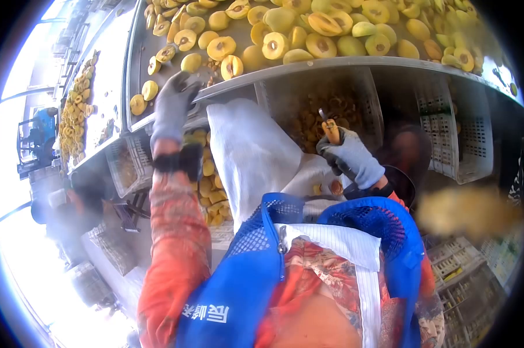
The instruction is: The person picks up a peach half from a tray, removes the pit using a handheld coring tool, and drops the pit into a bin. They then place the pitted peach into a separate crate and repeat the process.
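My left hand (173,107), in a grey glove, is at the front edge of the metal table (168,62), close to halved yellow fruit (190,62). Its fingers are slightly bent and apart, with nothing visible between them. My right hand (357,158), gloved in grey with dark fingers, is closed round the wooden handle of a small tool (331,130) whose short metal tip points up. It is held above the lap, in front of a crate of fruit pieces (314,119). Several fruit halves on the table show brown centres.
A white cloth (244,151) hangs below the table edge. White crates (470,133) stand beneath the table, and yellow fruit pieces (215,197) lie beside my left forearm. On the left are another fruit-covered table (75,119), a blurred person (88,188) and a blue vehicle (41,136).
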`<state>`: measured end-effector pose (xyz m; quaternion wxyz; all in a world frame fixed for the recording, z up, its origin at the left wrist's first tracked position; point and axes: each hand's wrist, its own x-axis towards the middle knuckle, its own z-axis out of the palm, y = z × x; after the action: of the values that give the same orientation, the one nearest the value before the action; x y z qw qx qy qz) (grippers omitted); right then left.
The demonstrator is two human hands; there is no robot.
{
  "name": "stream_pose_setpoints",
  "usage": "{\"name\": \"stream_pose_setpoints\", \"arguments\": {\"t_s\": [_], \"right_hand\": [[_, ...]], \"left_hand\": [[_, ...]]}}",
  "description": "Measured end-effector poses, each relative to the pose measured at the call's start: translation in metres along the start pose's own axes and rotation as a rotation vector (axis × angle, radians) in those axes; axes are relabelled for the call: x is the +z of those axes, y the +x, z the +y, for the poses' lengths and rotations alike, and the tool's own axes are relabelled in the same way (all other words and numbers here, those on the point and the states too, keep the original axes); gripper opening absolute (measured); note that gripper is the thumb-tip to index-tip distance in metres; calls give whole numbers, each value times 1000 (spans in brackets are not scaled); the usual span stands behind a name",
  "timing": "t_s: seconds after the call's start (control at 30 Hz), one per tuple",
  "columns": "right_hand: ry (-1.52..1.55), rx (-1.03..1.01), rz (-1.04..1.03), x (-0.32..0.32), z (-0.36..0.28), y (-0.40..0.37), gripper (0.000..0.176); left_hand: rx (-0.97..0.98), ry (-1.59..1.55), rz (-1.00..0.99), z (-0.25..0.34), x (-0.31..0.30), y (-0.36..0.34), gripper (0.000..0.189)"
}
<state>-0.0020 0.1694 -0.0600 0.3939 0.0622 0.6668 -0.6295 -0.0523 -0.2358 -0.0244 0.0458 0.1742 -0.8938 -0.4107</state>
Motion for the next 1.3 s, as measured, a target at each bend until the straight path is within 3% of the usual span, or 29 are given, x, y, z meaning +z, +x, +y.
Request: {"name": "stream_pose_setpoints", "arguments": {"t_s": [0.03,0.1,0.17,0.27,0.3,0.37,0.43,0.5,0.53,0.6,0.67,0.8,0.97,1.07,1.17,1.3], "right_hand": [[61,43,-53,5,-5,-2,20],[56,23,-57,8,-6,1,19],[39,41,-57,7,-8,2,18],[23,50,-29,7,-12,3,20],[2,55,-23,8,-14,3,21],[-157,-158,24,11,-16,9,25],[-363,-297,72,20,-21,13,28],[-624,-380,109,34,-41,18,30],[-690,-437,160,41,-46,20,30],[-739,-538,255,57,-52,24,30],[-759,-635,319,63,-53,26,31],[-783,-547,363,69,-53,17,41],[-674,-534,430,75,-45,8,37],[-466,-418,281,83,-45,-3,33],[-426,-489,224,81,-39,-7,29],[-388,-432,111,71,-39,-8,29]], "left_hand": [[57,411,-13,28,21,7,61],[120,578,-213,25,58,51,65],[92,594,-258,43,83,61,57],[2,284,-459,37,86,79,50],[12,207,-383,30,83,77,48],[47,53,-226,30,73,64,43],[-22,-678,-173,55,64,22,34],[-206,-1005,-437,86,45,-15,26],[122,-793,-338,70,56,-22,31],[388,-538,-244,54,75,-33,37],[573,-372,-143,53,91,-50,46],[781,-49,79,93,90,-92,43],[655,22,155,120,94,-113,47],[624,9,178,134,95,-123,41],[564,-162,112,137,97,-125,36],[480,-277,82,140,101,-133,30]]}}
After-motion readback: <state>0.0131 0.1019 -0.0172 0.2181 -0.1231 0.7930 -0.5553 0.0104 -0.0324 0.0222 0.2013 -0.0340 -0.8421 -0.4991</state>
